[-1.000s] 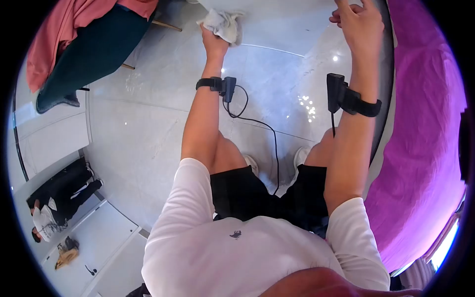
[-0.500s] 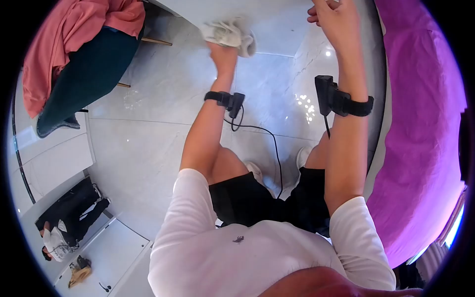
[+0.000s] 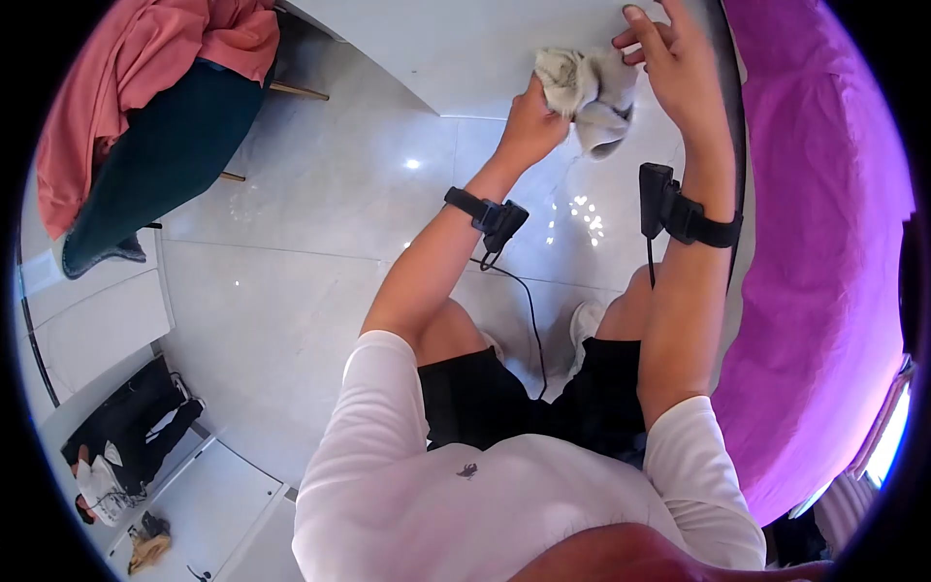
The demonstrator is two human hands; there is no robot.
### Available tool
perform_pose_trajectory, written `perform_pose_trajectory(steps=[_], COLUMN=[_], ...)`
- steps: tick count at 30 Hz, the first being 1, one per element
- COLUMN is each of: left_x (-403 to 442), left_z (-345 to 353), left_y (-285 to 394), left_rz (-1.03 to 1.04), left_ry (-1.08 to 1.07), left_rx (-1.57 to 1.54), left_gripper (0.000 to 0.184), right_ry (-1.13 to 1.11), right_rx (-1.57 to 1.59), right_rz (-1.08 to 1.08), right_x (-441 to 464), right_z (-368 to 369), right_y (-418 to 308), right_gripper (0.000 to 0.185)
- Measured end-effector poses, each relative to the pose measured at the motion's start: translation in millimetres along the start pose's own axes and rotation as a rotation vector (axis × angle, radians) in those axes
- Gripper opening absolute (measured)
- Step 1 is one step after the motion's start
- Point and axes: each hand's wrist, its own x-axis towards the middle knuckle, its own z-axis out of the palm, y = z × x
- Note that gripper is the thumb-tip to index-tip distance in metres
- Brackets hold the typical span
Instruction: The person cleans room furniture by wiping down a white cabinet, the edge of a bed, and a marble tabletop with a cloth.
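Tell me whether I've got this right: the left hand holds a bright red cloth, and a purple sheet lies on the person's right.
The colour is wrong: the head view shows the left hand holding a whitish-grey cloth. The purple sheet does lie on the person's right.

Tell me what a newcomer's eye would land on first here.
A big sweep of purple fabric down the right side would probably grab attention first. Next comes the pale, crumpled cloth in the left hand near the top, with the right hand close by. Pink fabric over a dark teal chair stands out at upper left.
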Motion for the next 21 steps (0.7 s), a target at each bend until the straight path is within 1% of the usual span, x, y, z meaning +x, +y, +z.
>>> perform_pose_trajectory(steps=[1, 2, 4, 6, 8, 10, 12, 13, 15, 16, 18, 19, 20, 21], left_x=[-1.8, -5.6, -15.4, -14.9, -12.6, -13.5, -3.1, 1.3, 4.2, 4.4, -1.1, -3.8, -2.6, 0.9], left_z=[6.3, 6.3, 2.1, -12.2, -22.1, -38.9, -80.8, -98.0, -125.1, -133.6, -149.6, -145.8, -137.1, -129.8], left_y=[-22.5, -43.6, -92.5, -108.6, -127.5, -112.3, -94.7, -81.7, -61.2, -76.7, -109.9, -90.9, -93.8, -105.5], left_rz=[-0.094, -0.096, -0.406, -0.647, -0.609, -0.302, -0.111, -0.109, -0.121, -0.125, -0.143, -0.147, -0.147, -0.139], left_ry=[0.058, 0.056, 0.176, 0.303, 0.521, 0.773, 0.857, 0.852, 0.944, 0.947, 0.735, 0.597, 0.611, 0.650], left_rx=[0.132, 0.129, 0.021, -0.054, -0.142, -0.159, -0.107, -0.101, -0.064, -0.055, 0.090, 0.107, 0.116, 0.053], left_gripper=[0.055, 0.055, 0.059, 0.061, 0.057, 0.057, 0.059, 0.059, 0.065, 0.065, 0.075, 0.078, 0.078, 0.080], right_ry=[-0.003, -0.003, 0.027, 0.014, 0.000, -0.046, -0.060, -0.076, -0.080, -0.088, -0.096, -0.087, -0.099, -0.108], right_rx=[0.018, 0.015, -0.046, -0.069, -0.088, -0.014, 0.002, 0.009, 0.001, -0.011, -0.018, -0.036, -0.027, -0.052], right_rz=[-0.007, -0.004, 0.037, 0.020, 0.014, 0.027, 0.027, 0.026, 0.033, 0.040, 0.049, 0.042, 0.034, 0.019], right_x=[-0.1, 0.5, -0.2, 1.8, 0.1, 3.3, 2.4, 2.1, 5.6, 5.9, 4.1, 6.2, 7.7, 10.8], right_z=[1.7, 2.4, 2.1, 0.2, -4.8, -6.9, -8.3, -9.3, -11.4, -10.8, -10.1, -7.3, -7.9, -10.3], right_y=[3.4, 4.7, 11.2, -0.4, 2.6, 7.6, 4.8, 3.6, 8.6, 9.8, 4.9, 0.9, 6.4, 18.0], right_gripper=[0.032, 0.032, 0.032, 0.032, 0.032, 0.031, 0.031, 0.031, 0.032, 0.032, 0.033, 0.034, 0.034, 0.037])
